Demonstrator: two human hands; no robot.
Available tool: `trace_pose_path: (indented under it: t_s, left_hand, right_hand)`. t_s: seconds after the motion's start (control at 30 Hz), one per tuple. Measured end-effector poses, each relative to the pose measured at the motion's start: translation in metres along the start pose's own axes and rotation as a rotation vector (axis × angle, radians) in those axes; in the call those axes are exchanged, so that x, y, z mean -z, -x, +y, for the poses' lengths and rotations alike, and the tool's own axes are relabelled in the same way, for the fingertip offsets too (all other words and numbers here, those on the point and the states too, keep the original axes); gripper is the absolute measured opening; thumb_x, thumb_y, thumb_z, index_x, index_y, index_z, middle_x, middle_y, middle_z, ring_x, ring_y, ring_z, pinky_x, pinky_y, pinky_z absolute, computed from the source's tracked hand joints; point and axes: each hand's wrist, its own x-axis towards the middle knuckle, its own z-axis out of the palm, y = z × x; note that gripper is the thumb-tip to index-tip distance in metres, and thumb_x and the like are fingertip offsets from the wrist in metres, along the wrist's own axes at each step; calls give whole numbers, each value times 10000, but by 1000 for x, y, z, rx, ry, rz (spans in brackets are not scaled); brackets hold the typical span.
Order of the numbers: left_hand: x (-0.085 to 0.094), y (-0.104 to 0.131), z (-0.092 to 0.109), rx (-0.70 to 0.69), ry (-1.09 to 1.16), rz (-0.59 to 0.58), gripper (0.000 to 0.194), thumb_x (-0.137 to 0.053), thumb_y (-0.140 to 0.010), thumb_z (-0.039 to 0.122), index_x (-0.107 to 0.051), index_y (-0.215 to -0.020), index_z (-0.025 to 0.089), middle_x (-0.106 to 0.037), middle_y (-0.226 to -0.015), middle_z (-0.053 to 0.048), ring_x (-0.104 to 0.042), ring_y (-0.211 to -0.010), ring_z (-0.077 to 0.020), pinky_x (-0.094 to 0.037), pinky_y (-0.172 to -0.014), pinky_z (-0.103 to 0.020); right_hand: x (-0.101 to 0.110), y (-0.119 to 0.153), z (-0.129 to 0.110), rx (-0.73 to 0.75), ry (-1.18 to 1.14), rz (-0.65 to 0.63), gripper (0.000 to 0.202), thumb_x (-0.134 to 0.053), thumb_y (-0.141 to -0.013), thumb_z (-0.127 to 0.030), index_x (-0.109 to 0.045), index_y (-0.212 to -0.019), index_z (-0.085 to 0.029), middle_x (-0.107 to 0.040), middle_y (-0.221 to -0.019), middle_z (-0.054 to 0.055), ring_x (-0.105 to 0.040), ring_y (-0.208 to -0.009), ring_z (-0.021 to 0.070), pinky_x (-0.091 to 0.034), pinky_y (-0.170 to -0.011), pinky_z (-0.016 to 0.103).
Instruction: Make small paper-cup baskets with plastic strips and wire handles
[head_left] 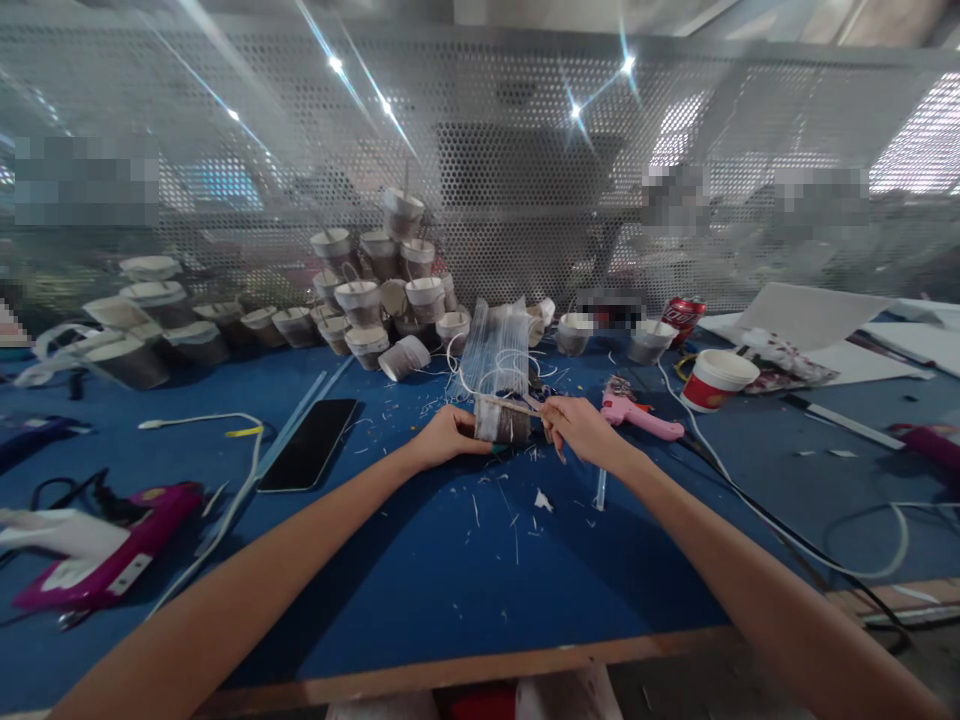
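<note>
In the head view, my left hand (444, 438) is closed around the left side of a small grey-brown cup with a pale rim (504, 422), holding it just above the table. My right hand (579, 428) is at the cup's right side with its fingers pinched together near the rim. A thin, light object shows at those fingertips, too small to name. Right behind the cup lies a bundle of clear sticks (495, 345) with loops of thin white cord (517, 362) around it. A pink glue gun (641, 415) rests to the right of my right hand.
Several similar cups (358, 303) are stacked at the back, before a perforated metal screen (525, 180). Left are a phone (309, 445) and a purple power strip (124, 550). A red-and-white paper cup (718, 380), a soda can (684, 318) and cables (739, 480) are right. White scraps (543, 500) litter the blue table (420, 590).
</note>
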Motion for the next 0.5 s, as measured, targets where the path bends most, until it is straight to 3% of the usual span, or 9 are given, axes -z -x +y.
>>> trace_pose_path:
  t_s: [0.17,0.4,0.5]
  left_hand:
    - [1,-1,0,13,2,-2,191,-725,-534,238,-691,-658,96,-579,-486,20,-472,-443,-74,-379,-474,-207]
    - [1,-1,-2,-6,-30,-14,180,-721,-547,246,-689,-647,100,-582,-482,22,-472,-439,-70,-384,-485,-205]
    - [1,-1,-3,-1,23,-13,183,-728,-536,235,-694,-666,110,-626,-537,8,-518,-482,-85,-423,-534,-219]
  right_hand:
    - [1,1,4,0,-146,23,240,-526,-753,-420,-419,-717,-207,-590,-549,-32,-488,-370,98,-337,-367,211]
    - [0,-2,8,-3,-143,34,248,-403,-825,-335,-463,-631,-194,-556,-486,-30,-456,-325,85,-344,-364,210]
    - [1,-4,6,31,-98,144,266,-377,-833,-297,-455,-601,-195,-515,-452,-33,-484,-381,86,-377,-436,205]
